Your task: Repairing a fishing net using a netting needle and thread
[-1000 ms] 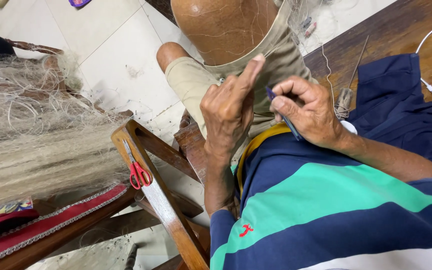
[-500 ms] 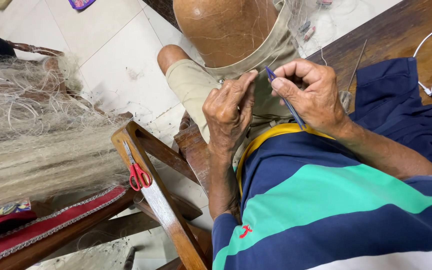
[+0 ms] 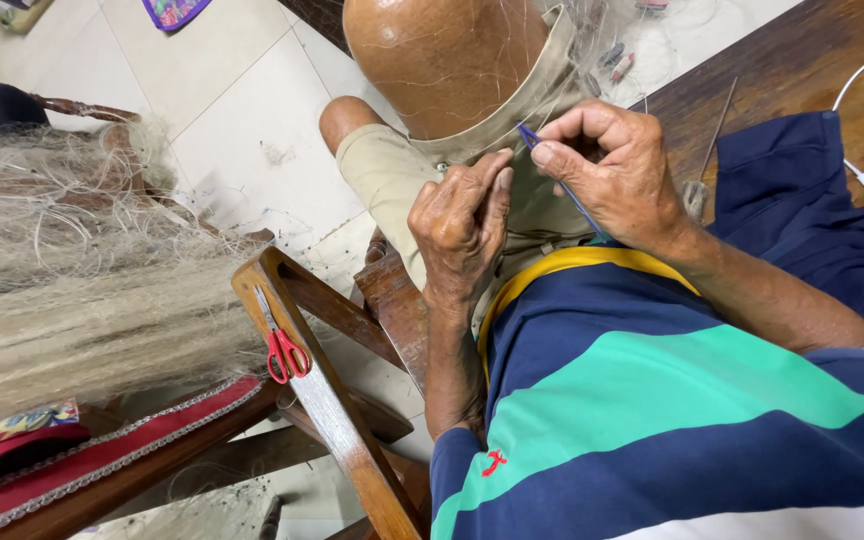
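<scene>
Over the lap, both hands work fine netting near the raised knee.
Right hand (image 3: 617,175) pinches blue netting needle (image 3: 562,185); left hand (image 3: 462,225) fingers together on mesh; big net heap (image 3: 62,290) looks unworked.

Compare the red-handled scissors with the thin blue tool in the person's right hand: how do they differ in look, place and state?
The red-handled scissors lie untouched on the wooden chair arm; the thin blue tool is pinched in the right hand, near the left hand. The scissors have two red loop handles and pale blades; the blue tool is one slim, plain strip. The scissors lie flat; the tool is held slanting above the lap. Both are small hand tools.
</scene>
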